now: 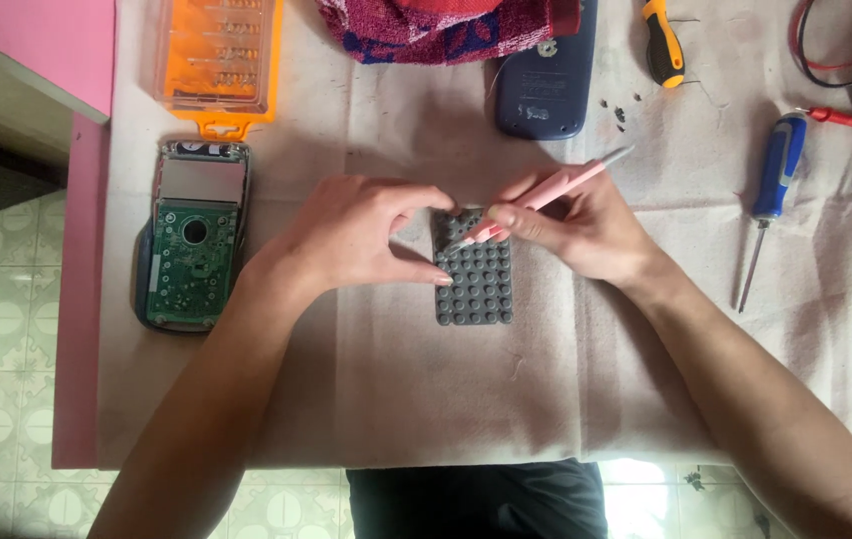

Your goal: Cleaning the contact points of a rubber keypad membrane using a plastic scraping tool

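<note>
While a pale cloth (466, 389) covers the desk (81, 299), an opened calculator body (189, 240) with a green circuit board lies at the left edge. At the cloth's middle rests a grey rubber keypad (476, 284). Its top-left corner is pinned under the left hand (356, 235), fingers pressed down; the right hand (585, 230) clenches pink tweezers (546, 195), tips on the keypad

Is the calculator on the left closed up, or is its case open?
Open: the calculator lies with its cover off, green circuit board exposed, while both hands work at the grey keypad mat beside it.
</note>
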